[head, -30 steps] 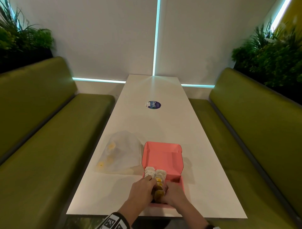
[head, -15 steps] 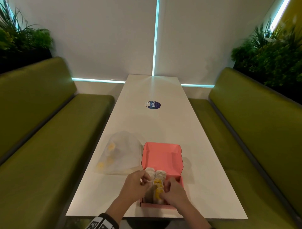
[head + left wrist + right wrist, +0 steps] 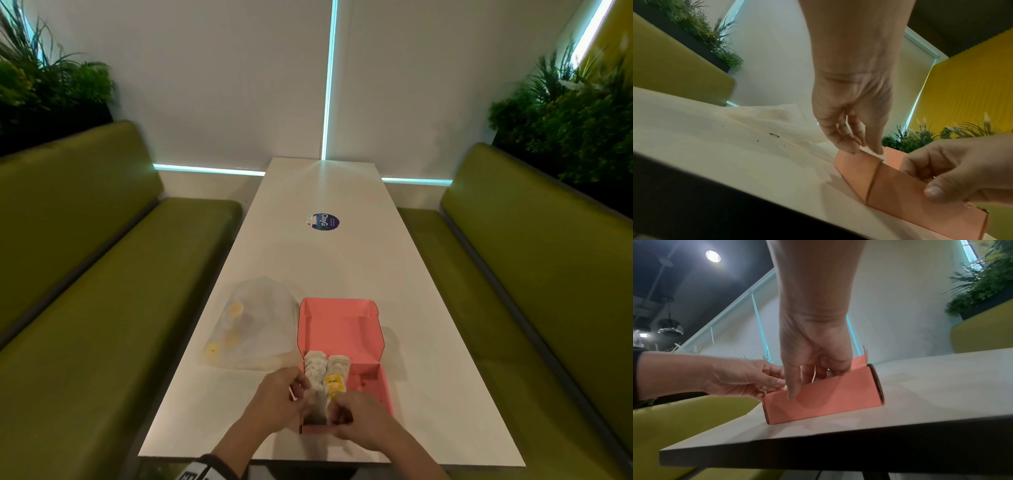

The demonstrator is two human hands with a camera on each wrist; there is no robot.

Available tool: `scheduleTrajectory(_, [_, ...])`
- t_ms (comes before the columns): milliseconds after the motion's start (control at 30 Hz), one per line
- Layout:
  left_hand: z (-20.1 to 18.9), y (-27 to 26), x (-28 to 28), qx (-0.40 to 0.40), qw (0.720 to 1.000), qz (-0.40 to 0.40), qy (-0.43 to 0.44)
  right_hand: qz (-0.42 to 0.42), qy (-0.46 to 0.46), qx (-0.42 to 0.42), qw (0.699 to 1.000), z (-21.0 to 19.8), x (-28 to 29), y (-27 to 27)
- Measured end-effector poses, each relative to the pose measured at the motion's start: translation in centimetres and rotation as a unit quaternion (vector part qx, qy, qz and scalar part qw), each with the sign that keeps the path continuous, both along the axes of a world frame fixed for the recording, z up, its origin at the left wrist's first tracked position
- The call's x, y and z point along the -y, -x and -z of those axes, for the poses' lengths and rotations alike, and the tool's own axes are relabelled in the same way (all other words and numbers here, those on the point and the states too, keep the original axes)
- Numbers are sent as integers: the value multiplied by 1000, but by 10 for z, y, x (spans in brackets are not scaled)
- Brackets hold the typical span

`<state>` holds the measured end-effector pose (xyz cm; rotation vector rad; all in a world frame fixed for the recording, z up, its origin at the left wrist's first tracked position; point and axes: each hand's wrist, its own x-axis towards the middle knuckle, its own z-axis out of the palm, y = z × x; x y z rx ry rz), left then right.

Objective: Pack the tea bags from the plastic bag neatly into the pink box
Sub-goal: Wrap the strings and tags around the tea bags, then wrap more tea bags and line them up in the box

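Low in the head view, both hands reach into the near end of the pink box [image 3: 342, 329] on the bench [image 3: 329, 260]. The left hand [image 3: 279, 399] pinches a tea bag [image 3: 317, 407]; the right hand [image 3: 363, 416] curls over the rows, its grasp hidden. The plastic bag [image 3: 253, 325] lies left of the box.
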<state>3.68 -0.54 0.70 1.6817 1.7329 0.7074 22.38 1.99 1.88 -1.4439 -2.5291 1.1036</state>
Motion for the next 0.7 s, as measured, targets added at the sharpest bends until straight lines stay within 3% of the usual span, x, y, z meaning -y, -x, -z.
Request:
scheduleTrajectory(167, [3,22,-20,-123,977,-99,-142,34,-3,12,999,1,-15,-18])
scheduleTrajectory(233, [3,22,-29,-199,970,-72,-121,50,-8,13,999,0,-18,-24])
scheduleTrajectory(367, [1,11,-43,-277,959,-17,-57,51,13,13,998,-9,-16,-30])
scheduleTrajectory(500, [3,15,-34,-200,968,-88,-125,75,9,-30,997,-13,-14,-33])
scheduleTrajectory(600, [4,30,-12,-115,959,-131,-226,121,-61,-82,987,-14,-15,-29])
scheduleTrajectory(700, [-11,46,12,-54,946,-146,-286,113,-134,-131,976,-20,-16,-13])
